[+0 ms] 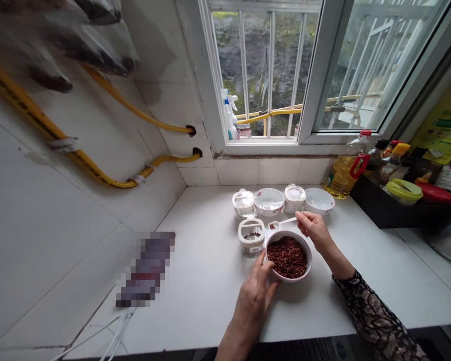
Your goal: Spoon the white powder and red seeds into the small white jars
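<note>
My left hand (256, 286) grips the near left side of a white bowl (308, 250), thumb at the rim. The bowl is filled with small dark red, dried bits that look like peppercorns (288, 256). My right hand (312, 228) pinches the handle end of a small white spoon (285, 221) above the bowl's far rim. A few red bits lie in the spoon's scoop. Just left of the bowl stands a clear spice jar (251, 239) with a white rim, its lid up and some dark bits inside.
Behind are two more lidded jars (243, 203) (295, 198) and two white bowls (269, 202) (319, 201). An oil bottle (344, 170) and a black box (376, 205) of condiments stand right. A pixelated dark object (146, 271) with white cables (120, 331) lies left.
</note>
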`<act>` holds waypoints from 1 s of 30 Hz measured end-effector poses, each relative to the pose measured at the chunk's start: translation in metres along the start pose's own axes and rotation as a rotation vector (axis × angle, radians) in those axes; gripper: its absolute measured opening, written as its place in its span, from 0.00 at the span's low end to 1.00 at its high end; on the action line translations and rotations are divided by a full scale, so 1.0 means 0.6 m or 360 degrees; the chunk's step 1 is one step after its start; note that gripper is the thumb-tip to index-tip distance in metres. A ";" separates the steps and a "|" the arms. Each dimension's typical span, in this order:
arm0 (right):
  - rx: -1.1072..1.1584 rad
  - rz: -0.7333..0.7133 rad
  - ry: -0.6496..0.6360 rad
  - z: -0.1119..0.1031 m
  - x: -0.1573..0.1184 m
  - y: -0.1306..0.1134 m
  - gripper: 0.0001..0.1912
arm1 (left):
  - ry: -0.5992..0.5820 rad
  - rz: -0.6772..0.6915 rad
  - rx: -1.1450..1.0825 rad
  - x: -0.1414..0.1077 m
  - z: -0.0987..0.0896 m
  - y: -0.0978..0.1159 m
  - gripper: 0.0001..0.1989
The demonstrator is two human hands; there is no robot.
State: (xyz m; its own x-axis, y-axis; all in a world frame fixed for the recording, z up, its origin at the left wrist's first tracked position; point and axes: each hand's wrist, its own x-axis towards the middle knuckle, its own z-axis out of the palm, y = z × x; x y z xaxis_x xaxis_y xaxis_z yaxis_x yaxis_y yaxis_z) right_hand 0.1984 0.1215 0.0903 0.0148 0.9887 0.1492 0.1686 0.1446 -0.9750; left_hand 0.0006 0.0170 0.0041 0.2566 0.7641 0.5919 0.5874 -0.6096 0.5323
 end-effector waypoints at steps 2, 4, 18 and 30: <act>-0.0084 -0.0216 0.0090 0.017 -0.009 -0.010 0.27 | 0.0008 -0.0005 0.0017 0.000 0.000 0.000 0.20; -0.0274 -0.0514 0.0164 0.036 -0.020 -0.016 0.24 | 0.0015 -0.0002 0.0029 0.000 0.001 -0.001 0.20; -0.0699 -0.0788 0.0093 -0.028 -0.008 -0.024 0.22 | 0.0004 0.0003 0.0040 0.000 -0.001 0.000 0.20; -0.0743 -0.0439 -0.0211 -0.003 -0.013 0.005 0.24 | 0.0014 0.0006 -0.0033 -0.008 0.007 -0.008 0.20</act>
State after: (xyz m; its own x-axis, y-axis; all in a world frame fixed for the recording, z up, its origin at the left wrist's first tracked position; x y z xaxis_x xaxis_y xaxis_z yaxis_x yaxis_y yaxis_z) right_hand 0.2006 0.1141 0.0865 -0.2106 0.9176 0.3372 0.5676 0.3957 -0.7220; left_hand -0.0001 0.0173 -0.0037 0.2523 0.7598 0.5992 0.5702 -0.6170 0.5424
